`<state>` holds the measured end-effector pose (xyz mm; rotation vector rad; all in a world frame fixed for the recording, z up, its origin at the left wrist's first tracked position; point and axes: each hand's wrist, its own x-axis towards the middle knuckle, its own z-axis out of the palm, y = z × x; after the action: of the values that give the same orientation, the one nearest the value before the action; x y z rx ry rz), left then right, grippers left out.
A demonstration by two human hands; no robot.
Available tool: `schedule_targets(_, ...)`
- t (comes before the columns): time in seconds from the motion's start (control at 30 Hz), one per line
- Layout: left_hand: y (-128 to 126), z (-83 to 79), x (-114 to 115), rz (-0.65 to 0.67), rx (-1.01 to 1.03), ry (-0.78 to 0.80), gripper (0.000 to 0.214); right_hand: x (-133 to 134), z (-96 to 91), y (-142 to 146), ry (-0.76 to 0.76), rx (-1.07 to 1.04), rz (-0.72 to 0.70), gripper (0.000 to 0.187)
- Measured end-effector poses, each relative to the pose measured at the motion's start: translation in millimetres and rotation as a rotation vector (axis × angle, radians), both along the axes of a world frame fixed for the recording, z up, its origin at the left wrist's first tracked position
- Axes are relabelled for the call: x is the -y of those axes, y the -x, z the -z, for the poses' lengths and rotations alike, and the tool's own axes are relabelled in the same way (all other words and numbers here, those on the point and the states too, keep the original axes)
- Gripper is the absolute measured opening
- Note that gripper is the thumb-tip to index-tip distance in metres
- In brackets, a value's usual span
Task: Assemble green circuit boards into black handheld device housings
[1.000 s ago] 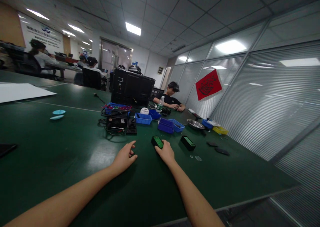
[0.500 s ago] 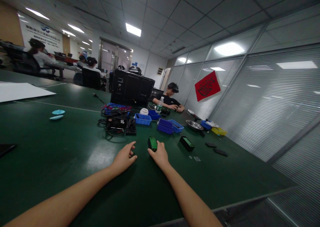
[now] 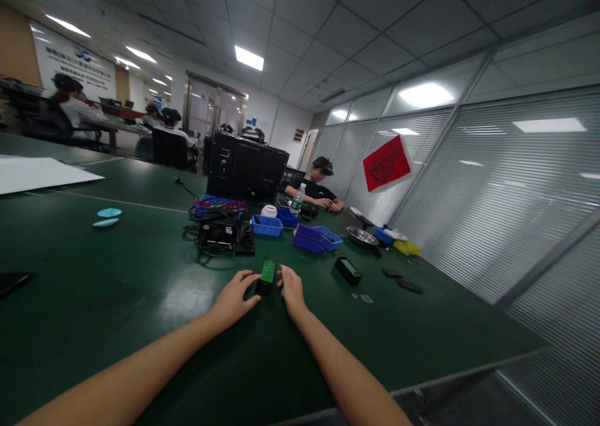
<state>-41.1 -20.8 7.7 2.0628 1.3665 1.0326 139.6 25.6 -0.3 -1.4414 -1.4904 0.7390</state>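
A small black open case [image 3: 265,287] with a green circuit board [image 3: 269,268] in it rests on the table between my hands. At its left side, my left hand [image 3: 233,299] has thumb and forefinger closed against the case. Just off the right side is my right hand [image 3: 293,292], its fingers bent loosely, apart and holding nothing. A second black case [image 3: 347,275] with a green face lies further right. Nearby are a small ring [image 3: 354,295] and a clear flat piece [image 3: 366,298].
Beyond the cases stand blue bins [image 3: 267,226], a cable-wrapped black device [image 3: 218,233], a white ball [image 3: 269,211] and a bottle [image 3: 298,198]. To the right are a metal dish [image 3: 362,235] and dark flat pieces [image 3: 409,286]. A co-worker [image 3: 319,188] sits at the far side.
The case with the circuit board has moved left and turned, from my right hand over to my left. My right hand has let go of it; my left fingers now touch it.
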Motion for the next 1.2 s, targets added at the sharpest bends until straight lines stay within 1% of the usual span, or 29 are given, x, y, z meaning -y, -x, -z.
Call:
schedule_targets(0.1,0,0.0,0,0.007,-0.029,-0.026,0.045,-11,5.3,2,-0.005,-0.117,-0.017,0.051)
schedule_targets(0.2,-1,-1.2,0,0.016,-0.054,-0.053,0.042,-21,6.0,6,-0.005,-0.174,-0.011,0.052)
schedule_targets(0.27,-2,-1.9,1,0.024,-0.063,-0.064,0.040,-29,5.5,9,-0.002,-0.154,0.006,0.051)
schedule_targets(0.33,-2,-2.1,2,0.020,-0.064,-0.070,0.038,-36,5.4,11,0.008,-0.081,0.021,0.050)
schedule_targets(0.43,-3,-1.8,3,0.000,-0.057,-0.089,0.029,-44,5.6,14,0.001,0.014,0.017,0.044)
schedule_targets(0.53,-2,-2.0,4,-0.016,-0.062,-0.140,0.019,-46,4.9,17,-0.013,-0.002,0.000,0.039)
schedule_targets(0.67,0,-5.3,7,-0.041,-0.093,-0.175,0.019,-43,1.0,15,0.012,-0.150,-0.034,0.038)
schedule_targets(0.77,3,-8.5,11,-0.046,-0.119,-0.182,0.020,-40,-1.9,4,0.027,-0.318,-0.053,0.039)
schedule_targets(0.83,8,-9.7,14,-0.038,-0.126,-0.182,0.020,-39,-2.6,-7,0.037,-0.431,-0.068,0.039)
schedule_targets(0.93,20,-10.5,18,-0.035,-0.131,-0.184,0.020,-39,-2.3,-21,0.064,-0.497,-0.090,0.037)
schedule_targets(1.07,43,-13.2,26,-0.045,-0.156,-0.164,0.019,-39,-1.4,-30,0.091,-0.500,-0.069,0.032)
schedule_targets(1.2,67,-18.7,35,-0.093,-0.208,-0.148,0.018,-39,0.4,-31,0.093,-0.433,-0.074,0.029)
